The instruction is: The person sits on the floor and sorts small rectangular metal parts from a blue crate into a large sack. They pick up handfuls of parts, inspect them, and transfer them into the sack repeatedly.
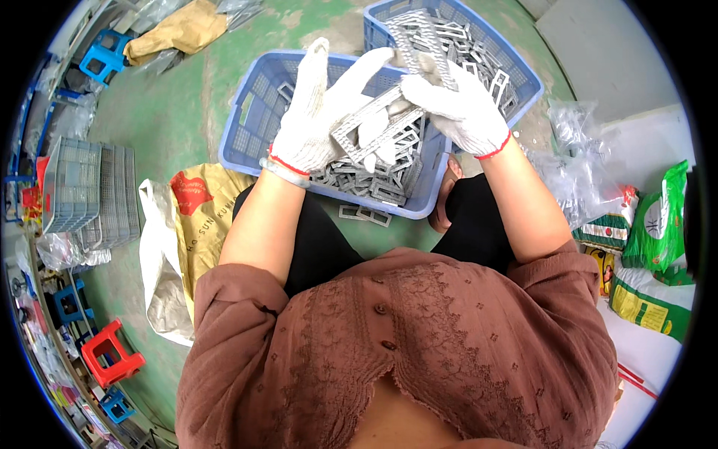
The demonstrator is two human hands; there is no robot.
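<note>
- Head view, far left: pale crates (pixel 73 183) stand beyond a red stool (pixel 112 355), with a yellow sack (pixel 213 224) lying nearer the person on the green floor (pixel 168 112).
- Left hand (pixel 310 123), white-gloved, is over the front basket (pixel 238 131), two fingers spread wide; a grey frame (pixel 366 114) lies close against it, but from where I stand I cannot tell whether that grip is closed.
- Under it, the front basket is heaped with more frames (pixel 374 183); a few loose ones (pixel 357 212) lie on the floor just outside its near side.
- Right hand (pixel 471 112), gloved too, has its grip closed on a run of grey pieces (pixel 416 34) extending up past the fingers.
- Behind it is the back basket (pixel 490 45), also filled with frames; clear bags (pixel 572 165) and a green bag (pixel 662 217) sit farther right.
- As I judge it, the step in hand is handling pieces between both hands above the baskets; the next move calls for a steady right grip and clear left fingers.
</note>
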